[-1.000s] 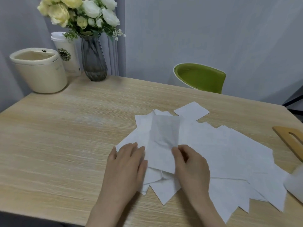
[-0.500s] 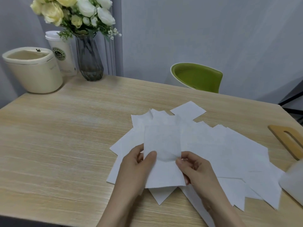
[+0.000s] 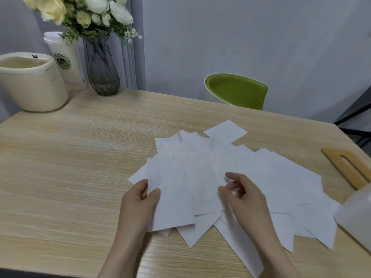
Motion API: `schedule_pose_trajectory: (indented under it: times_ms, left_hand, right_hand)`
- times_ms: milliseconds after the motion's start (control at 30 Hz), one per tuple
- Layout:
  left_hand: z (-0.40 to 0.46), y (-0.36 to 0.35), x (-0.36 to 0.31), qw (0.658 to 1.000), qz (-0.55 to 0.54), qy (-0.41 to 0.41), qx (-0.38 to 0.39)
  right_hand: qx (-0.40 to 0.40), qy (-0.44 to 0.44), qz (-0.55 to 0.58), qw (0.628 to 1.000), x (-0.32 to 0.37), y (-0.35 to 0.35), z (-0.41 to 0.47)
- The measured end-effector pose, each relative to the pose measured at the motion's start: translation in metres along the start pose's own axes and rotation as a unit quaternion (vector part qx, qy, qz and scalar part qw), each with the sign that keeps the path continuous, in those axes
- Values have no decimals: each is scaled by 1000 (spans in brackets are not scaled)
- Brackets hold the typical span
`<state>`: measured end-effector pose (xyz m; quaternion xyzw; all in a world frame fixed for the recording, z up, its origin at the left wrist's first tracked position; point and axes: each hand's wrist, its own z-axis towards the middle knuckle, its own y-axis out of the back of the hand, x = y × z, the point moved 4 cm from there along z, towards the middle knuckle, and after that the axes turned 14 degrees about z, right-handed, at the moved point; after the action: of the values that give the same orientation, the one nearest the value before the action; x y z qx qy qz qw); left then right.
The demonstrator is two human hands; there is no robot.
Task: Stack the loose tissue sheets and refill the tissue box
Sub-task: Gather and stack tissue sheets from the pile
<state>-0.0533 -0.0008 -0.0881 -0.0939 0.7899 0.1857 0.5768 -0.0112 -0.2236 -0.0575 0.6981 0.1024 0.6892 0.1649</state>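
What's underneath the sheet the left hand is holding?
More loose white sheets, overlapping and fanned across the table, show around the held sheet in the left hand. How many lie directly beneath is hidden.

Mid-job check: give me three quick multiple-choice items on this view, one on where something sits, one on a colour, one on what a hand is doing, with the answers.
1. Where does the glass vase stand?
A. far left corner of the table
B. on the chair
C. beside the right hand

2. What colour is the chair behind the table?
A. red
B. green
C. black

3. What is the left hand doing?
A. lying flat on bare wood
B. pinching a tissue sheet
C. holding the paper cup

Answers: 1 A, it stands by the cup and cream bin. 2 B, its shell is green. 3 B, the thumb lies on top of the sheet's edge.
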Motion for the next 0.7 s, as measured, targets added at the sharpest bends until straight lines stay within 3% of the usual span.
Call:
schedule_pose_trajectory:
  times_ms: [267, 500, 700]
  left_hand:
    - [3, 0, 2, 1000, -22, 12, 18]
    - [4, 0, 2, 999, -37, 19, 12]
    - [-1, -5, -3, 997, -73, 29, 1]
  right_hand:
    - [31, -76, -25, 996, 3, -12, 16]
    - [15, -57, -71, 996, 7, -13, 15]
    - [-31, -47, -23, 998, 2, 3, 11]
